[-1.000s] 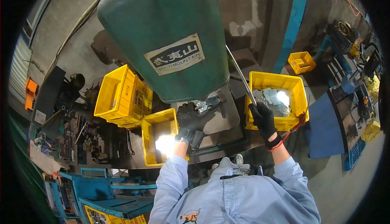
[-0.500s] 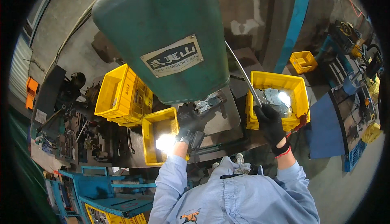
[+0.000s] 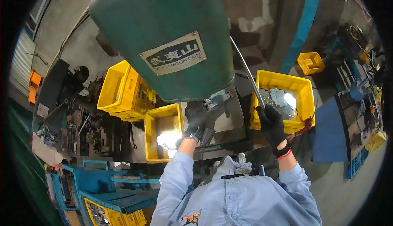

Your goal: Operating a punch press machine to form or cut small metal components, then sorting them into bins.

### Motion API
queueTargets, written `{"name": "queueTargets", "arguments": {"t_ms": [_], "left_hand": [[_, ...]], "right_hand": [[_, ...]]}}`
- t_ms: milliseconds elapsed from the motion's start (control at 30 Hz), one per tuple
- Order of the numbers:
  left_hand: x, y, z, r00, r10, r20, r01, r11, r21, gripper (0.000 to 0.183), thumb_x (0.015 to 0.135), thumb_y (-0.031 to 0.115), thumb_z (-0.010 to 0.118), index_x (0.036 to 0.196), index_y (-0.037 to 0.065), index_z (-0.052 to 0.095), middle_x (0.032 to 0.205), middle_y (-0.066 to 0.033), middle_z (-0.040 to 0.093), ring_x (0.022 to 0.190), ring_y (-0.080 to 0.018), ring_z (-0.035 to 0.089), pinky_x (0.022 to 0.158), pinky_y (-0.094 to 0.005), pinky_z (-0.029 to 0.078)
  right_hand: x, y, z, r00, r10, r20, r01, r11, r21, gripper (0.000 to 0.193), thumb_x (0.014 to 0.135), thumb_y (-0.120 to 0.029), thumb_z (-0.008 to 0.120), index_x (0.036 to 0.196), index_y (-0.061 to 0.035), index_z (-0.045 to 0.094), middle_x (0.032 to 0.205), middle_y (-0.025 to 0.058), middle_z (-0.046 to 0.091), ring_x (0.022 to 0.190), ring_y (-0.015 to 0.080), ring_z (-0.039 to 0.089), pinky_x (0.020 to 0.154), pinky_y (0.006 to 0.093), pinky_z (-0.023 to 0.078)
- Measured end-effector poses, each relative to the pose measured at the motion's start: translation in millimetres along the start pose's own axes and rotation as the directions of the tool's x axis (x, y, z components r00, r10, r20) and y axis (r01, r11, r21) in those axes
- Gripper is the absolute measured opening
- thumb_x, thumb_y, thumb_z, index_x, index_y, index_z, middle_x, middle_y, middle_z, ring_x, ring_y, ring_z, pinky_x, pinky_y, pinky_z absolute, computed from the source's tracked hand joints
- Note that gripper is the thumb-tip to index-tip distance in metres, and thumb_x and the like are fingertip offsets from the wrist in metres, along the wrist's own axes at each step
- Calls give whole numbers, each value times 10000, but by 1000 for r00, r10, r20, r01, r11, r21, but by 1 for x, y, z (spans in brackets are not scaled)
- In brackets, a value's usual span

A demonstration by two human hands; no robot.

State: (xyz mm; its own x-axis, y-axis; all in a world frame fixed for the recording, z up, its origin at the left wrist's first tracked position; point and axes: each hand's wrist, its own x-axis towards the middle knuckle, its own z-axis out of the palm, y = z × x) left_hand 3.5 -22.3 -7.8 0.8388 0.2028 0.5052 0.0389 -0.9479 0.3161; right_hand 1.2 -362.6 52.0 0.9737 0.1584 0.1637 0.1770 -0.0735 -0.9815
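In a black glove, my right hand [image 3: 271,123] is closed around the lower end of a long metal lever [image 3: 249,73], which slants up behind the green machine head [image 3: 163,41]. My left hand [image 3: 197,115], gloved in black too, reaches under the front edge of that head, over the machine's grey table [image 3: 231,121]. Its fingers are lost in shadow, so their grip cannot be made out. Just beyond them a shiny metal piece [image 3: 217,99] lies on the table. A dark block-like shape [image 3: 207,136] sits beside my left wrist.
Right of the machine, a yellow bin [image 3: 305,90] holds flat metal plates [image 3: 280,98]. A second yellow bin [image 3: 148,144], brightly lit inside, stands by my left forearm, with stacked yellow crates [image 3: 129,90] behind it. Tools crowd the left bench; a blue stool [image 3: 118,201] is at lower left.
The whole view has shifted slightly. My right hand keeps its hold on the lever, and my left hand stays under the machine head with little visible movement.
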Motion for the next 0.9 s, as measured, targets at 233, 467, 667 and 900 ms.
{"name": "queueTargets", "arguments": {"t_ms": [233, 467, 667, 900], "left_hand": [[0, 12, 11, 999, -2, -47, 3, 1000, 22, 677, 692, 573, 923, 1189, 131, 795, 1066, -159, 755, 966, -392, 712, 849, -514, 585], [3, 10, 3, 998, -44, 55, 46, 998, -43, 735, 689, 640, 911, 1196, 121, 794, 1099, -174, 758, 1008, -391, 721, 896, -521, 589], [0, -6, 11, 999, -8, 43, 13, 994, -111, 815, 709, 642, 893, 1305, 102, 759, 1228, -192, 756, 1123, -397, 717, 950, -504, 584], [2, -19, 20, 993, 33, 115, -25, 997, -69, 858, 740, 662, 889, 1370, 110, 705, 1241, -178, 762, 1163, -411, 714, 987, -492, 577]], "right_hand": [[4, 5, -1, 1000, -5, -4, 4, 998, -57, 108, 1060, -6, 739, 1166, 2, 760, 1042, 76, 808, 946, 113, 724, 803, 283, 548], [6, 27, -5, 1000, -17, 9, 19, 990, -138, 149, 1063, -63, 727, 1204, -23, 752, 971, 39, 794, 893, 92, 686, 777, 316, 551], [7, 46, -2, 999, -48, -17, 47, 998, -43, 194, 1033, -73, 752, 1222, -29, 752, 871, 90, 776, 794, 133, 704, 723, 327, 550], [6, 14, -3, 998, -46, -33, 40, 985, -169, 143, 1018, -95, 775, 1151, -42, 761, 807, 127, 749, 698, 211, 725, 644, 364, 537]]}}
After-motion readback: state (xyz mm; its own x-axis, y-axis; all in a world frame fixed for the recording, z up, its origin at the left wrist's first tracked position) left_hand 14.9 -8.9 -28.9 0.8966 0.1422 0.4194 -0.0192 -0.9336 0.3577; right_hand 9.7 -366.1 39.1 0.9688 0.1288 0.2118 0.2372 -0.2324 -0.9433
